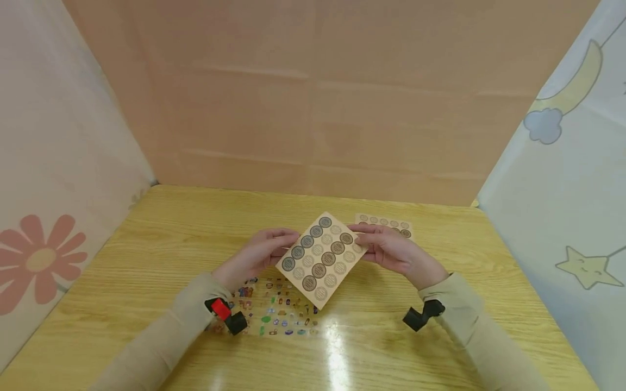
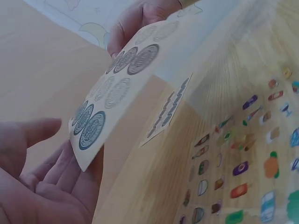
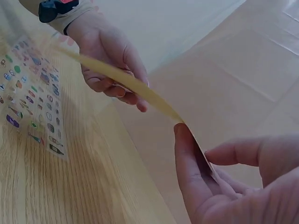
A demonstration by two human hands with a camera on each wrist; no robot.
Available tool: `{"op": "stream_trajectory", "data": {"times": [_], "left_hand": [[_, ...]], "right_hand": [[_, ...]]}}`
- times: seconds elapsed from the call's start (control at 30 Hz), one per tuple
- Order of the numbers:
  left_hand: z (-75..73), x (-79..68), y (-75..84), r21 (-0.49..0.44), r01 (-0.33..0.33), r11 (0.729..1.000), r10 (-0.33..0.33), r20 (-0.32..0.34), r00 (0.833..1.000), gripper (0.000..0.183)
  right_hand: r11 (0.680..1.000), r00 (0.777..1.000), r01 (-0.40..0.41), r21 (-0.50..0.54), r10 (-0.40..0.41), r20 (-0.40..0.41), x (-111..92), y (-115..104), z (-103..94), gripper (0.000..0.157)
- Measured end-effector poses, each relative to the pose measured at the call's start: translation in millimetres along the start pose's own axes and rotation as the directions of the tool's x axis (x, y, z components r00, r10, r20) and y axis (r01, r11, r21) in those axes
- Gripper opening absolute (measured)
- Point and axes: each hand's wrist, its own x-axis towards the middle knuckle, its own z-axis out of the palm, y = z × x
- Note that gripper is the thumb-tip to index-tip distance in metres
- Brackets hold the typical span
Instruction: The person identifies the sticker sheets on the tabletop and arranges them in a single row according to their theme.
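A tan rectangular card sheet printed with rows of grey, brown and pale round seals [image 1: 318,258] is held up off the yellow wood-grain tabletop [image 1: 386,358], between the two hands. The right hand [image 1: 391,247] pinches its right-hand edge between thumb and fingers. The left hand [image 1: 266,250] is loosely spread at the opposite edge: its fingers lie behind the sheet, while the thumb stands off the printed face with a gap. The lower corner points toward the person, away from both hands. Just beyond the right hand, and partly hidden by it, lies a second tan seal-printed sheet [image 1: 383,217]. A clear plastic sheet of small multicoloured stickers [image 1: 281,313] lies nearer the person than the left hand, running under that wrist. Wood grain stretches between the right hand and the tabletop's right edge.
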Motion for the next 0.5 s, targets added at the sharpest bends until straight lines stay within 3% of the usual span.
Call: {"op": "stream_trajectory", "data": {"times": [0.1,0.2,0.33,0.5], "left_hand": [[2.5,1.1,1.1,0.053,-0.006,0.999,0.005,0.025,1.0,0.037],[6.4,0.5,2.6,0.04,-0.014,0.999,0.013,0.03,0.999,0.035],[13.9,-3.2,6.3,-0.031,-0.03,0.999,0.028,-0.039,0.999,0.03],[26.9,-9.4,11.2,-0.105,-0.041,0.994,0.03,-0.111,0.993,0.026]], "right_hand": [[1.0,1.0,0.0,0.013,0.0,-0.002,-1.3,-1.0,1.5,0.053],[0.998,1.0,0.007,0.061,-0.006,-0.02,-3.5,-1.3,4.6,0.052],[0.994,1.0,0.013,0.107,-0.012,-0.011,-9.4,1.3,10.5,0.05],[0.999,0.999,0.013,0.052,-0.011,-0.03,-16.9,5.0,19.9,0.054]]}}
